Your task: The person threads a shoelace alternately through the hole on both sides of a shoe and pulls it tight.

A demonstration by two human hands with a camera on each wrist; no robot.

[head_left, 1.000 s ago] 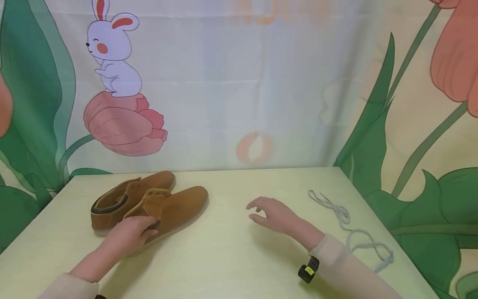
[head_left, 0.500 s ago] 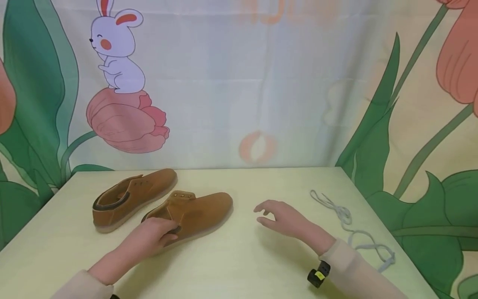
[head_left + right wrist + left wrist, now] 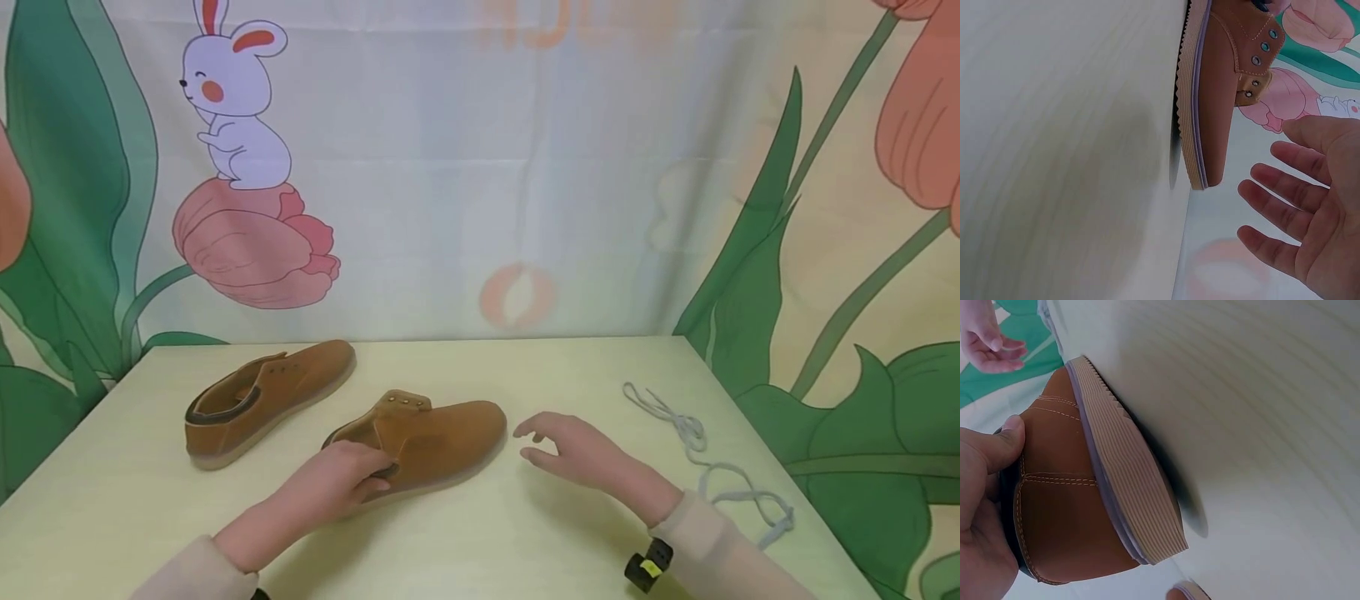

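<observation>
A shoe lies at the far left of the table, toe pointing away and right. Next, the left hand pinches the collar of the nearer shoe, thumb on its outer side. That shoe's toe points right. Just beyond the toe, the right hand hovers, fingers loosely bent and spread, thumb parted. Rightmost, a grey lace trails along the table.

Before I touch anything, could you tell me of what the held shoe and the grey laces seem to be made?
Shoe: probably brown leather or imitation, smooth, fairly matte, with stitched seams; metallic-looking eyelets. Its sole: perhaps rubber, tan and ridged. Laces: probably textile, dull grey, lying in limp loops; weave too small to see.
</observation>
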